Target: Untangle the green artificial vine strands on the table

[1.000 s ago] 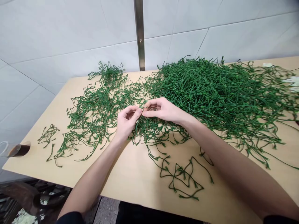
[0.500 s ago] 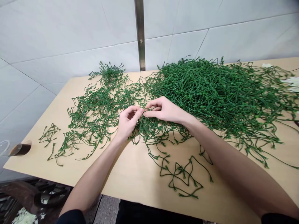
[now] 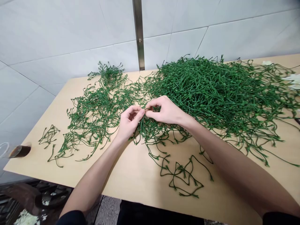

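Pinching wiry green stems (image 3: 143, 125) (tufted ends), bare hands (image 3: 127, 123), smooth tabletop (image 3: 131, 181)

I saw on my feed dark sleeves (image 3: 71, 218) ending near the elbows, black clothing (image 3: 159, 214) at the lap, and bare hands (image 3: 127, 125).

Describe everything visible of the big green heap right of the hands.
The heap is a dense tangle of thin, curving green strands with tufted ends; whether plastic or plant, I cannot tell. It lies mounded on the table, near the tiled wall, thinning toward its edges. The right forearm crosses in front of its near edge; contact is unclear.
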`<control>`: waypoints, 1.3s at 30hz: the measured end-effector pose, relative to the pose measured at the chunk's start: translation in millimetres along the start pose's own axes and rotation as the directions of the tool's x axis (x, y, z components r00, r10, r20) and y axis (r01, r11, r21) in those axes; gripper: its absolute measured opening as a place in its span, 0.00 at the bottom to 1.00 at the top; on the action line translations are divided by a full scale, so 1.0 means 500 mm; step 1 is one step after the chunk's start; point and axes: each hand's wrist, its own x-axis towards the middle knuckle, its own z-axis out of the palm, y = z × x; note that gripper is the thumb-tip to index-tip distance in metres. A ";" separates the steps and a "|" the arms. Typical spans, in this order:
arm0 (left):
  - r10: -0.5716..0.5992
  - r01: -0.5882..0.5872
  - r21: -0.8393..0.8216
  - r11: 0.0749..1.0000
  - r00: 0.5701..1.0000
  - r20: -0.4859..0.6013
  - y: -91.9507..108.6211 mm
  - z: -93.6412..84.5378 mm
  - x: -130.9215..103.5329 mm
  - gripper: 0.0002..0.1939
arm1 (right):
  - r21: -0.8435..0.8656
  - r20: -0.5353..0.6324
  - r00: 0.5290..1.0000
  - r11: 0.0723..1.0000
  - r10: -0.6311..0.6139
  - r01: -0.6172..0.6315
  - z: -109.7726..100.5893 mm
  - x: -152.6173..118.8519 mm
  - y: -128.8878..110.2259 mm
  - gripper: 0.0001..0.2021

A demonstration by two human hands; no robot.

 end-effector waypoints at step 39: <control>-0.072 0.079 -0.079 0.994 0.994 0.084 -0.003 -0.011 0.009 0.25 | 0.329 -0.024 0.997 0.942 -0.069 0.073 0.016 0.006 0.015 0.08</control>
